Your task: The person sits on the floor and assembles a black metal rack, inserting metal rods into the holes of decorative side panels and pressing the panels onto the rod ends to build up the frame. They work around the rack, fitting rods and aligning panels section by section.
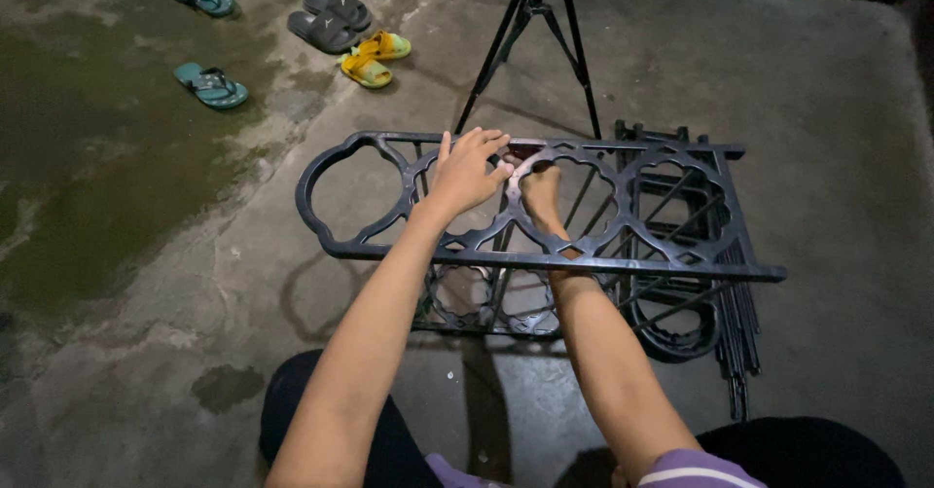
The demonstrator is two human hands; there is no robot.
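Clasping black plastic rack panel [545, 206], both hands closed

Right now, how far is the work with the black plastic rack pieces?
Nothing looks joined yet. Both hands, left and right, hold one black plastic panel with round cut-outs above the concrete floor. Similar panels and thin black rods lie loose beneath.
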